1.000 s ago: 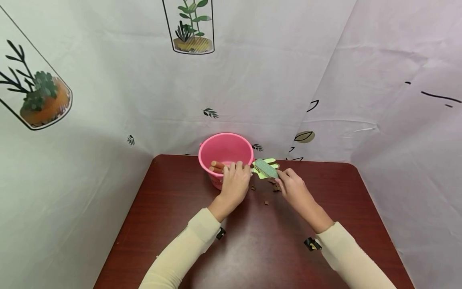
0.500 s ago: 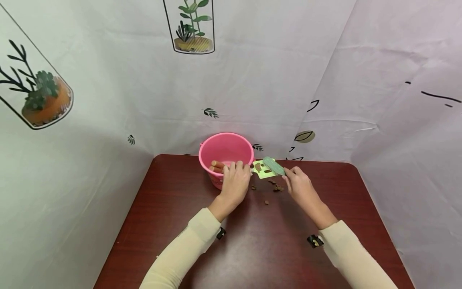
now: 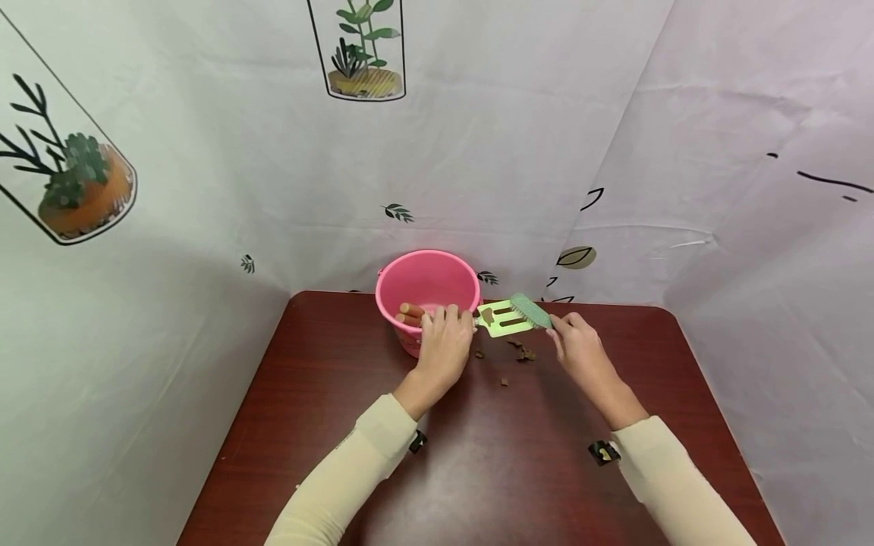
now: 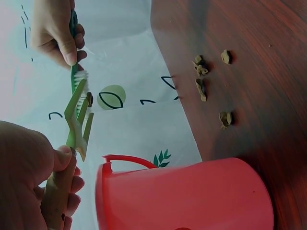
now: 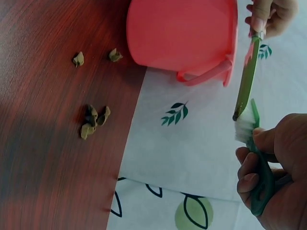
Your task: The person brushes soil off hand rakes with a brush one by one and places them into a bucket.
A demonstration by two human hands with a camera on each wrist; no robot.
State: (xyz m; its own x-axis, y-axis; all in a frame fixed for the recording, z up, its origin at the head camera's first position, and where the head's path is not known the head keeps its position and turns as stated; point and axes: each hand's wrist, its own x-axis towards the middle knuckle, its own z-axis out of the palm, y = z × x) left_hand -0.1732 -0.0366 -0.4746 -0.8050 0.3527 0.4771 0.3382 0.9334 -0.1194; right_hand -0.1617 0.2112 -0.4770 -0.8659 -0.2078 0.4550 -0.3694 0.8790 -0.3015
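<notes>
My left hand grips the wooden handle of a light green garden hand fork, holding it beside and above the pink bucket. Two round wooden handle ends show past that hand, over the bucket's mouth. The fork's flat tines point right. My right hand grips a green brush by its dark green handle. Its white bristles meet the tines near their tips. A small dark bit shows between bristles and tines in the left wrist view.
Several small brown, crumpled bits lie on the dark red wooden table, right of the bucket. A patterned white cloth hangs behind the table and along its sides. The bucket's handle rests along its side.
My right hand has drawn the brush rightward along the fork, from near its base toward the tine tips, uncovering more of the tines. My left hand and the fork stay nearly still.
</notes>
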